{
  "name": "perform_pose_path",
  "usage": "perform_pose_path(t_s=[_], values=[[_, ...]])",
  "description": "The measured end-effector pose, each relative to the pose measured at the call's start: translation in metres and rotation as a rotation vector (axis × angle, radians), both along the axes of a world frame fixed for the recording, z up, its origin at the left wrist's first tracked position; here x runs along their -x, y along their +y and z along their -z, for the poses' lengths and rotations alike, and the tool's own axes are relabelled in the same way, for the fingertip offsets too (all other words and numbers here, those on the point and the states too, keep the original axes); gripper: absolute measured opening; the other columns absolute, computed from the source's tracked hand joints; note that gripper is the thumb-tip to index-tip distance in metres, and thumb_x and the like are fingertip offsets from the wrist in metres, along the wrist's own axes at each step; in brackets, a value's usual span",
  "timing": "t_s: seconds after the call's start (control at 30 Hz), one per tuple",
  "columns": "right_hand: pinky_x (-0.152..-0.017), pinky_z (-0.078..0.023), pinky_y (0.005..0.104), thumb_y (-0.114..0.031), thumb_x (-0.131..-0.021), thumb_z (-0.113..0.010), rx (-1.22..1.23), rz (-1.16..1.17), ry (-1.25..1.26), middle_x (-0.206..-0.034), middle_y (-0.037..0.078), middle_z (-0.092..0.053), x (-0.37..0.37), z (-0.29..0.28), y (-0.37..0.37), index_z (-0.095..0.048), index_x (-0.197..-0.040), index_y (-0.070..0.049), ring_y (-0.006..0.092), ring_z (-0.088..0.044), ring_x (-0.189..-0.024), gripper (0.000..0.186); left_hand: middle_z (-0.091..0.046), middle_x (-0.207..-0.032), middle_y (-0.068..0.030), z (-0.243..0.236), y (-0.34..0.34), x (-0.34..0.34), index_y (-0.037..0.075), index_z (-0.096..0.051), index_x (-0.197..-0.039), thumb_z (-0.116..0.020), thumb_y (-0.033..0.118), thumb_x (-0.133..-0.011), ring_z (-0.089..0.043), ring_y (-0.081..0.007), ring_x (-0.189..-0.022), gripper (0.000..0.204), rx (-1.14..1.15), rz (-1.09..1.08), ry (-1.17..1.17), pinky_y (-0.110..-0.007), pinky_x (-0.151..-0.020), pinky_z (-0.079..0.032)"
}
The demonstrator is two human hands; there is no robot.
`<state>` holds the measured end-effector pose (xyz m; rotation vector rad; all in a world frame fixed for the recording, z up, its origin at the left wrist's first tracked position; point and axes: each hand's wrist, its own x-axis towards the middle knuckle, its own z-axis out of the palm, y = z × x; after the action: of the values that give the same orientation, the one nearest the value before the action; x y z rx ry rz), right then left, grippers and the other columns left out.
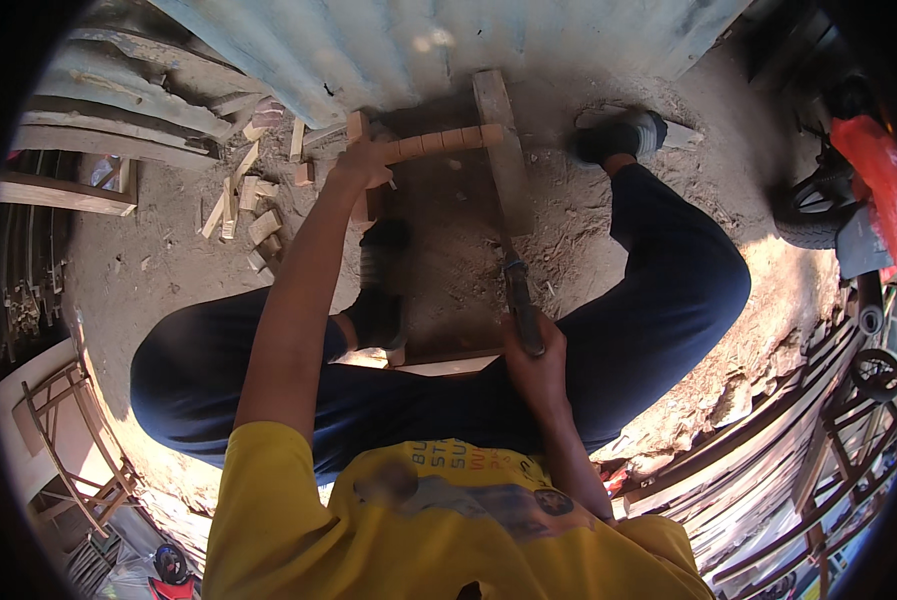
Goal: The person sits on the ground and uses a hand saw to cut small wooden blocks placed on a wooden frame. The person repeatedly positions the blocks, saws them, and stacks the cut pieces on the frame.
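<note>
A reddish wooden bar, with several evenly spaced cross lines, lies across two timbers on the dirt floor. My left hand is closed around its left end, over the left timber. The bar's right end rests on a longer, paler plank. Closer to me, my right hand grips a dark-handled tool. Its narrow front end points away from me toward the plank's near end; the kind of tool cannot be made out.
Corrugated metal sheeting stands at the far side. Wood offcuts lie at the left, near stacked boards. My dark-shod feet flank the plank. A wheel and a red plastic bag are at the right.
</note>
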<state>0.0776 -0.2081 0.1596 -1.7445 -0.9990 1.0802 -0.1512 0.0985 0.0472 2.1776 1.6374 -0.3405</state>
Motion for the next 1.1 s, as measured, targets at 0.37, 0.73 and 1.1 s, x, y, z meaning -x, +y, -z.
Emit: perform_pose_path(t_s=[0.37, 0.73, 1.1], values=[[-0.056, -0.038, 0.0258, -0.013, -0.086, -0.061, 0.071, -0.007, 0.018, -0.065, 0.000, -0.051, 0.003, 0.006, 0.002, -0.059, -0.085, 0.002, 0.0063, -0.045, -0.063, 0.015, -0.061, -0.113, -0.0128, -0.006, -0.006, -0.079, 0.006, -0.048, -0.130, -0.063, 0.034, -0.079, -0.051, -0.0288, -0.116, 0.061, -0.206, 0.239, 0.476, -0.063, -0.100, -0.029], [-0.057, -0.038, 0.0256, -0.011, -0.087, -0.060, 0.030, -0.034, -0.089, -0.066, 0.001, -0.051, 0.003, -0.001, 0.005, -0.058, -0.087, 0.003, 0.0064, -0.044, -0.064, 0.013, -0.061, -0.112, -0.0152, 0.044, 0.013, -0.092, 0.000, -0.047, -0.128, -0.063, 0.023, -0.081, -0.058, -0.0285, -0.109, 0.055, -0.114, 0.170, 0.277, -0.055, -0.092, -0.041], [-0.053, -0.033, 0.0244, -0.013, -0.089, -0.059, 0.156, -0.071, -0.156, -0.063, -0.002, -0.046, -0.008, -0.040, 0.032, -0.057, -0.082, 0.000, 0.0046, -0.039, -0.061, 0.016, -0.066, -0.098, -0.0167, 0.041, 0.029, -0.102, 0.001, -0.054, -0.113, -0.071, 0.018, -0.075, -0.064, -0.0319, -0.095, 0.045, -0.061, 0.116, -0.089, -0.041, -0.082, -0.052]])
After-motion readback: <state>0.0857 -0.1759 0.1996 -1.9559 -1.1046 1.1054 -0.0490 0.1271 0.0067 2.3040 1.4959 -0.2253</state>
